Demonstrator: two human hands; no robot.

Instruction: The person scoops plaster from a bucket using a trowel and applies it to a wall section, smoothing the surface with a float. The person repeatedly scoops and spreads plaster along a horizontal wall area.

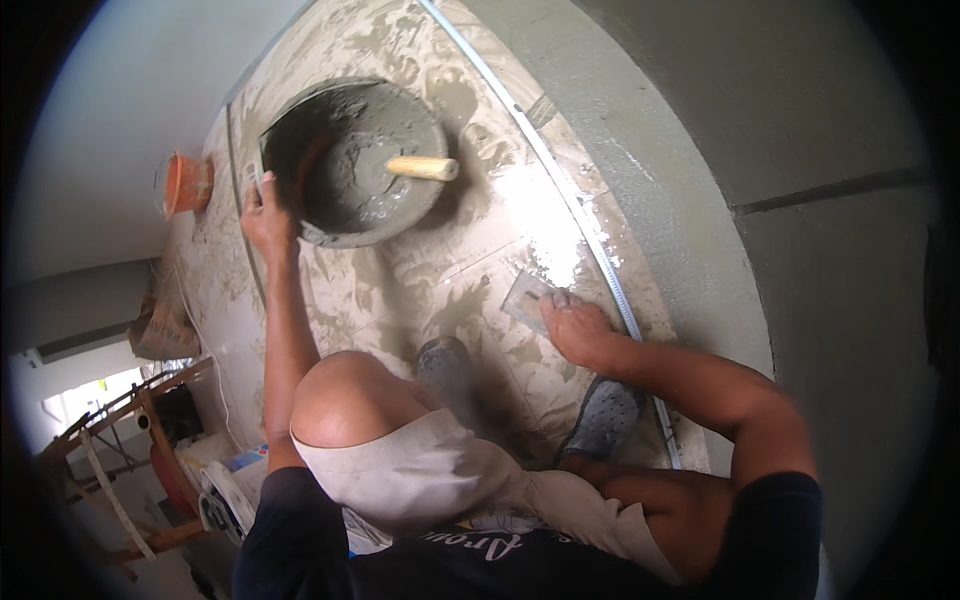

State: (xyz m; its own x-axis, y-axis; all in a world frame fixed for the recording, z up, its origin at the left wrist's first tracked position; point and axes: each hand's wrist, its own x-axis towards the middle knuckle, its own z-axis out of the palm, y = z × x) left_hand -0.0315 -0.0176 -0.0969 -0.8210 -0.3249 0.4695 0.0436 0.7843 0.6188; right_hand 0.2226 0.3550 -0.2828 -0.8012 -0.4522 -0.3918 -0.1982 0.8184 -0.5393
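At the upper middle, a round black tub [345, 240] of wet grey mortar [365, 165] stands on the floor, tipped slightly. My left hand [268, 222] is closed on its left rim; the fingers beyond the edge are partly hidden. A light wooden tool handle [423, 167] sticks out over the mortar and the tub's right rim; the rest of that tool is buried. In my right hand [578, 328] is a flat plastering trowel [519, 299], its blade low over the floor tiles. The fingers wrap its grip, which they mostly hide.
A long metal straightedge [560, 190] runs along the floor by the grey plastered ledge [680, 200] on the right. An orange bucket [188, 184] stands at the left wall. Wooden scaffolding [150, 430] and a brown sack [165, 325] are at lower left. Mortar smears the tiles.
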